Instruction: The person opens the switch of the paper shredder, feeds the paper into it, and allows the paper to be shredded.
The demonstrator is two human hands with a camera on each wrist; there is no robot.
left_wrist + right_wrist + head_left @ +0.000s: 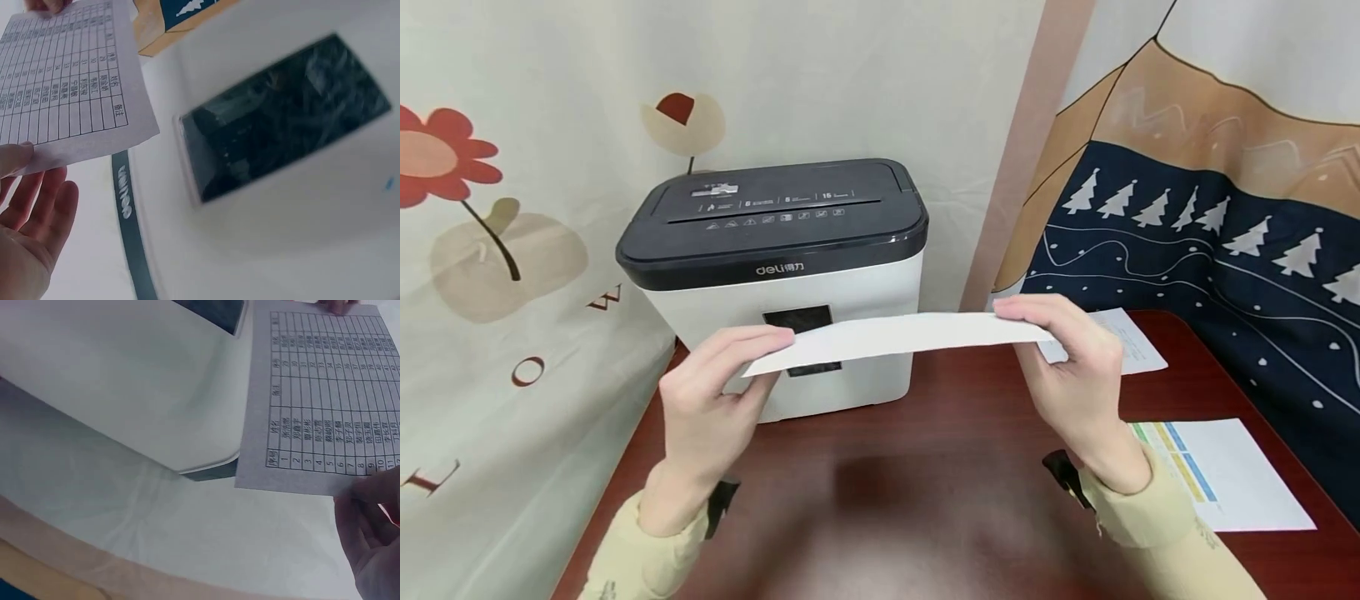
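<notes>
A white sheet of paper [895, 335] is held up between both hands in front of the paper shredder [865, 367]. My left hand [711, 400] pinches its left end, and my right hand [1071, 367] pinches the right end. From the head it shows nearly edge-on, bowed slightly upward. A printed table with numbered rows covers the sheet [331, 394] in the right wrist view; the same grid on the paper [69, 75] shows in the left wrist view. The shredder's dark lid [775, 208] has a long feed slot and lies beyond and above the sheet.
At the right of the brown table [910, 467] lies a sheet with coloured columns [1240, 475]. Behind the right hand is another printed paper [1135, 342]. A flower-printed curtain [850, 83] hangs behind the shredder, with a dark tree-patterned cloth [1150, 250] at right.
</notes>
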